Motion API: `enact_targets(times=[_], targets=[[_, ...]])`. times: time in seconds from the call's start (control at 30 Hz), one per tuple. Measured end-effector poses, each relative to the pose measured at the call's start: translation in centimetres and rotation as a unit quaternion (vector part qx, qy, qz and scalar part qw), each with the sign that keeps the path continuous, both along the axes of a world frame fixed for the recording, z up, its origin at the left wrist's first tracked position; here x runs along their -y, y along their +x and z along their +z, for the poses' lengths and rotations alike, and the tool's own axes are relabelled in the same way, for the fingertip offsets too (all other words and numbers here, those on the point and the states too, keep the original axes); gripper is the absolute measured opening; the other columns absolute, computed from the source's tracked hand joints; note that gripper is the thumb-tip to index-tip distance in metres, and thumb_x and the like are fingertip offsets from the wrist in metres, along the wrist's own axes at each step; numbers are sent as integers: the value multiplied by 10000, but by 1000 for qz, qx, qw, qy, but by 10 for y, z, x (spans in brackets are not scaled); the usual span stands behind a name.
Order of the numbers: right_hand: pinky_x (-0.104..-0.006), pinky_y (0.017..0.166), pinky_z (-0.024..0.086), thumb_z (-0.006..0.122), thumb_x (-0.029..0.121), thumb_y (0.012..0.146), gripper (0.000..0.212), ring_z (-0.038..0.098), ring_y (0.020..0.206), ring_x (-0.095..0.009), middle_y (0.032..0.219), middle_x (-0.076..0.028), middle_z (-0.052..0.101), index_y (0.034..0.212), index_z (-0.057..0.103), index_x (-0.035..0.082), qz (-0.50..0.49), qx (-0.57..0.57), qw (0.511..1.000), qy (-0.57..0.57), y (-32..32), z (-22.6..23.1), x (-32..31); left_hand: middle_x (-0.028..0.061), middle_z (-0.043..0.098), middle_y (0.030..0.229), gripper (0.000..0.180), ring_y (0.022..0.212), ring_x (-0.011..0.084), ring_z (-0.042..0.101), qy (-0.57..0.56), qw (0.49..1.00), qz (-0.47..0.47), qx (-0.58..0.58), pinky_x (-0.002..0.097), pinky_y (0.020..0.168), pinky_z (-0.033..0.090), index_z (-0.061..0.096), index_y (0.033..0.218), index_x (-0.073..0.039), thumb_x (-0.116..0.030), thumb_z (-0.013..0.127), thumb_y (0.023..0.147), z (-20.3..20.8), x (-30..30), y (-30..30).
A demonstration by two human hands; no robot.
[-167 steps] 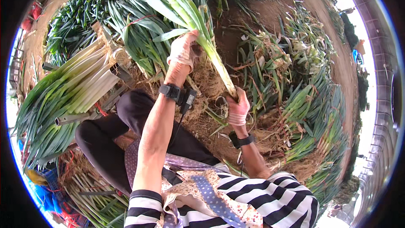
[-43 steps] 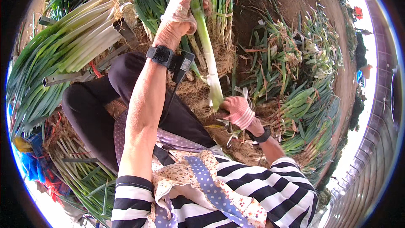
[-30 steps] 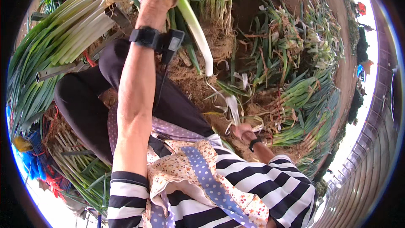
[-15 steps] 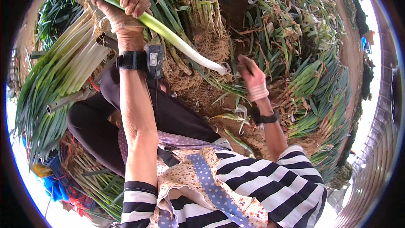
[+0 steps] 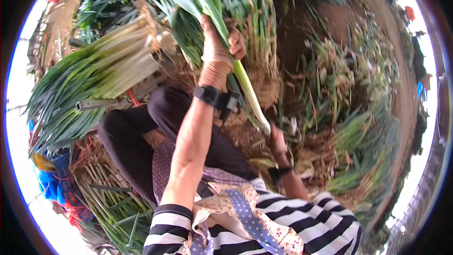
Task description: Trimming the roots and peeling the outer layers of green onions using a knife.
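My left hand [image 5: 221, 47] is closed around one long green onion [image 5: 247, 85], gripping it where the green leaves meet the pale stalk. Its leaves fan upward past my fingers, and the white stalk slants down to the right. My right hand [image 5: 278, 142] is beside the white root end, blurred by motion; whether its fingers touch or grip the stalk cannot be made out. Behind the stalk stand tied bundles of green onions [image 5: 262, 33] with brown roots still on. To the left, a stack of cleaned green onions [image 5: 104, 63] lies across a metal frame [image 5: 96, 105].
Loose onions and peeled leaf scraps [image 5: 328, 73] cover the soil on the right. More green onions [image 5: 365, 137] lie in a row further right. Lower left are thinner stalks [image 5: 111, 193] and a blue plastic bag [image 5: 49, 184]. My bent knee [image 5: 125, 130] is beside the frame.
The view has shifted. My left hand now appears further right, and the onion points more steeply downward. My right hand has come close to its root end.
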State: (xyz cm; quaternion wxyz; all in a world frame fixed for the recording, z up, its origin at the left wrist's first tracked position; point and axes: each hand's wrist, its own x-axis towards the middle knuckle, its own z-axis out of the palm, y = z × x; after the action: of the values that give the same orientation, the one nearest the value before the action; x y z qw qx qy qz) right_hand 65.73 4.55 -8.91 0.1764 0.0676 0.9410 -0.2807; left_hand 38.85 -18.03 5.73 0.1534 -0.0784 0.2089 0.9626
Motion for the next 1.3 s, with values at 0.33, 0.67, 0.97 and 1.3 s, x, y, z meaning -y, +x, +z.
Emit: enact_targets(times=[0.33,0.67,0.97,1.3], targets=[[-441,877,407,534,490,752,616,473,1088,-353,1217,-185,467,1256,447,147,-178,247,924,232,100,51,-165,10,440,488,388,350,118,408,-118,981,144,58,264,324,323,455,828,-107,-493,476,862,0,-4,-8],[-257,644,464,518,274,882,394,561,732,-130,908,-110,623,1152,491,-12,-117,-53,957,-260,-31,111,-18,-1,443,509,443,361,122,390,84,987,54,128,257,321,307,489,882,-155,-592,465,817,13,-26,6],[-253,692,465,509,56,799,242,575,750,-139,873,-74,621,1014,587,-23,-90,-52,975,-197,-50,145,-27,-28,377,508,586,359,97,323,299,944,77,-113,229,305,282,530,867,-133,-698,453,730,24,35,11],[-324,692,508,646,-55,598,372,574,821,-199,910,-79,592,958,619,37,58,-234,940,-239,-175,212,82,75,589,920,797,855,239,572,41,935,290,-200,416,737,492,531,1071,-112,-758,506,605,104,211,13]])
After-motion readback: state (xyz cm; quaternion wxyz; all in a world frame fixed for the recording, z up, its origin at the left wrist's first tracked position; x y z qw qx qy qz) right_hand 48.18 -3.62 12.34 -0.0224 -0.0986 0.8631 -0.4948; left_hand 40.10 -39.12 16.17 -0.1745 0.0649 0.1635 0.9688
